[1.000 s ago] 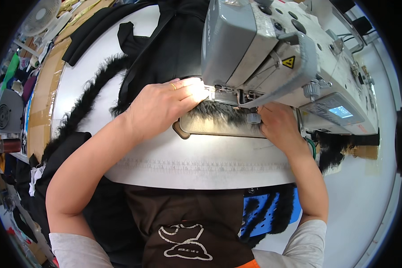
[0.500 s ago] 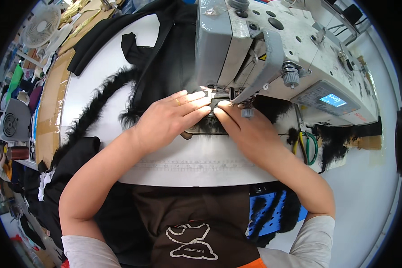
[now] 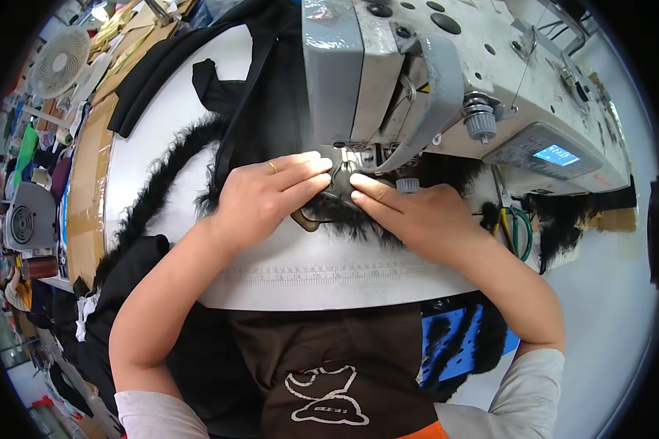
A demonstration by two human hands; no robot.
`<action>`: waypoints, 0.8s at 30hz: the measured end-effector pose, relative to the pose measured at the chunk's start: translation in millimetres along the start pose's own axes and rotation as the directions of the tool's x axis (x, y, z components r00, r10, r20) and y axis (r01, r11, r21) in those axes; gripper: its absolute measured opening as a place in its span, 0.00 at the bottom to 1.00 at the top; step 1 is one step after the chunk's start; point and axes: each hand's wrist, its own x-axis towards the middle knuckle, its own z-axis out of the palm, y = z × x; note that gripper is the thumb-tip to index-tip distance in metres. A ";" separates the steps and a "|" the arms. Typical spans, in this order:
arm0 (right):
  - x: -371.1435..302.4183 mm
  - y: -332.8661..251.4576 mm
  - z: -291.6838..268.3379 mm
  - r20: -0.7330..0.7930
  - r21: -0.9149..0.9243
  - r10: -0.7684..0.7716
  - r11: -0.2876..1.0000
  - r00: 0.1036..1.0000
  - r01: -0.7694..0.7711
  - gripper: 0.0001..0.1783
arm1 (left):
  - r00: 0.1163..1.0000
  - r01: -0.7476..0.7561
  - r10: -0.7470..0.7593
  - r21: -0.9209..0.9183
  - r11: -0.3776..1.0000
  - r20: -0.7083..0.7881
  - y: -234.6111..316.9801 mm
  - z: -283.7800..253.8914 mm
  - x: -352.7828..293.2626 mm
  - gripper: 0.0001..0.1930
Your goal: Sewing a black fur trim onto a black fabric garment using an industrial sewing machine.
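My left hand point(image 3: 265, 197) lies flat on a black garment point(image 3: 289, 102), fingertips just left of the presser foot point(image 3: 350, 157) of a sewing machine point(image 3: 334, 80). A ring sits on one finger. On the other side of the foot, my right hand point(image 3: 425, 218) presses the cloth with stretched fingers, its tips close to the foot. Black furry trim point(image 3: 351, 225) shows along the cloth's near edge, between and below my hands. A long fur strip point(image 3: 161, 172) curves away on the left. The needle's tip is too small to make out.
Green- and yellow-handled snips point(image 3: 516, 227) and black fur scraps point(image 3: 556, 234) lie right of my right hand. A lit control panel point(image 3: 545, 157) is on the machine. A printed ruler point(image 3: 315, 276) runs along the table's near edge. A fan point(image 3: 60, 62) stands far left.
My right fingertips have drawn slightly toward me from the presser foot, and the gap between my hands has widened. More furry trim shows. The view has shifted a little.
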 end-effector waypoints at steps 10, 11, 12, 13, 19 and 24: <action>-10.9 3.0 24.8 -0.138 -0.040 0.124 0.991 0.983 -0.130 0.33 | 0.997 -0.027 0.020 0.095 0.995 0.075 19.0 -12.3 2.7 0.17; -11.7 4.4 28.2 -0.221 0.017 0.129 0.992 0.967 -0.128 0.34 | 0.997 0.002 -0.010 0.105 0.995 0.081 18.4 -12.0 3.2 0.17; -12.2 6.1 27.7 -0.221 0.016 0.122 0.992 0.968 -0.121 0.34 | 0.995 0.021 -0.029 0.086 0.996 0.094 16.2 -10.6 3.6 0.18; -13.2 7.5 27.1 -0.247 -0.047 0.118 0.990 0.962 -0.133 0.25 | 0.995 0.025 -0.033 0.085 0.996 0.091 13.5 -8.6 5.2 0.18; -21.6 15.7 31.6 -0.297 -0.046 0.139 0.986 0.945 -0.160 0.23 | 0.993 -0.007 0.000 0.062 0.998 0.118 6.5 -0.1 9.2 0.21; -18.9 17.4 24.0 -0.304 -0.037 0.162 0.983 0.939 -0.182 0.26 | 0.977 0.051 -0.052 0.009 0.999 0.206 -1.3 1.0 9.8 0.22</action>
